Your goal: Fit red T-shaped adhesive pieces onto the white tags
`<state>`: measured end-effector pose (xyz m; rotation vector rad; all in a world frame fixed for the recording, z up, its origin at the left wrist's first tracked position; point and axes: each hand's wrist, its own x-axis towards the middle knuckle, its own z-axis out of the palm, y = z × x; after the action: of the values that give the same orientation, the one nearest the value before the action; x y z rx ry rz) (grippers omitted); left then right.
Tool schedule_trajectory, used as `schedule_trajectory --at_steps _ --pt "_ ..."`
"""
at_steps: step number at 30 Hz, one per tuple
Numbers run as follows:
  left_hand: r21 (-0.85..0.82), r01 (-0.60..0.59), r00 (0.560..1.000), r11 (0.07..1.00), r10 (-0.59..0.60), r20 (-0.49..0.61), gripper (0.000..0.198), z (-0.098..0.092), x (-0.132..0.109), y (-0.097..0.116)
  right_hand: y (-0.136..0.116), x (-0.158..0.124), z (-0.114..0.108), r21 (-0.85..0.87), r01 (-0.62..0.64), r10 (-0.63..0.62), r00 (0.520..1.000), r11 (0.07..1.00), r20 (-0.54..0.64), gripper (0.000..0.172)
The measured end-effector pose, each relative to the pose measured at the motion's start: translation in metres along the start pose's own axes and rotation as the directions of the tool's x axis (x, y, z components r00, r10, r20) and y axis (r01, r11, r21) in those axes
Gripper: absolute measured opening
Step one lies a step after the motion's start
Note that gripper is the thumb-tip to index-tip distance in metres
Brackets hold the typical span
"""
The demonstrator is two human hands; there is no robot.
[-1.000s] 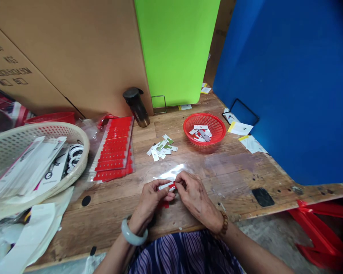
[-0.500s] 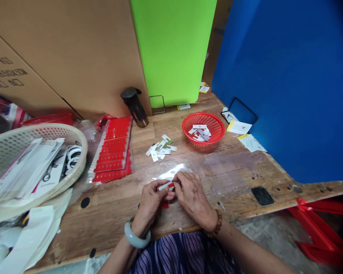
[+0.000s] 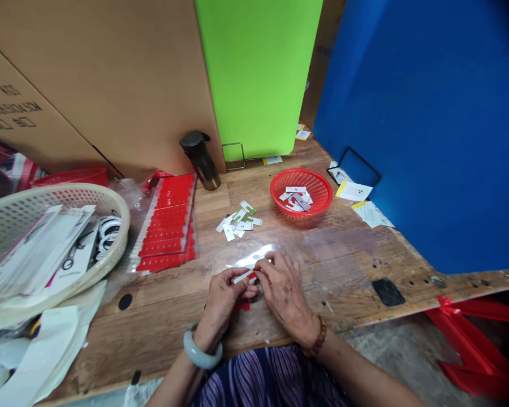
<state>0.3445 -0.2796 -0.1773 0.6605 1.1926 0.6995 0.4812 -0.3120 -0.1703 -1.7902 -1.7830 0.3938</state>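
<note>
Between my two hands is a small white and red card [image 3: 242, 277], low over the table's front. My left hand [image 3: 225, 295] pinches its left part between thumb and fingers. My right hand [image 3: 283, 287] has its fingertips closed at the red end, and they hide that end. A red piece [image 3: 243, 304] lies on the table just below the hands. Beyond them lies a loose pile of small white and green cards [image 3: 239, 220]. Right of the pile stands a red plastic basket [image 3: 327, 191] with similar small cards in it.
At the left, a white basket [image 3: 125, 220] holds printed cards and ring-shaped parts. Beside it lie red strips in clear plastic [image 3: 165, 223]. A dark flask [image 3: 201, 161] stands by the cardboard box [image 3: 110, 73]. Green [image 3: 258, 73] and blue [image 3: 424, 135] panels rise behind.
Both hands stay on the card near the same spot. The right hand's fingers have shifted slightly up and left.
</note>
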Motion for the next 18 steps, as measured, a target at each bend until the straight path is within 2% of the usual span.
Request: schedule_trajectory --at_steps 1,5,7,9,11,15,18 --pt "-0.009 0.002 1.0 1.0 -0.002 0.004 0.035 -0.001 0.0 0.0 0.002 0.001 0.0 0.018 -0.009 0.01 1.0 1.0 -0.012 0.012" --pt "-0.034 0.038 0.999 0.999 -0.038 0.006 0.033 -0.003 -0.002 0.0 0.019 0.007 -0.002 0.214 -0.062 0.067 0.998 0.975 -0.017 0.032" --pt "-0.04 0.057 0.998 0.998 -0.057 -0.006 0.032 -0.004 -0.003 0.002 0.028 0.01 -0.004 0.345 -0.111 0.111 0.994 0.932 0.021 0.027" --pt "-0.044 0.076 0.997 0.996 -0.077 -0.011 0.032 -0.004 -0.004 0.003 0.033 0.011 -0.006 0.463 -0.198 0.159 0.98 0.864 0.122 0.019" --pt "-0.042 0.092 0.996 0.995 -0.092 -0.002 0.033 -0.004 -0.005 0.005 0.034 0.01 -0.007 0.542 -0.282 0.169 0.954 0.792 0.249 0.021" --pt "-0.034 0.064 0.997 0.997 -0.062 0.052 0.038 -0.004 -0.009 0.008 0.027 0.007 -0.008 0.658 -0.391 0.083 0.89 0.644 0.448 0.024" --pt "-0.01 0.017 0.998 1.0 -0.017 0.062 0.041 -0.003 -0.011 0.009 0.022 0.006 -0.007 0.726 -0.453 0.038 0.86 0.517 0.509 0.028"
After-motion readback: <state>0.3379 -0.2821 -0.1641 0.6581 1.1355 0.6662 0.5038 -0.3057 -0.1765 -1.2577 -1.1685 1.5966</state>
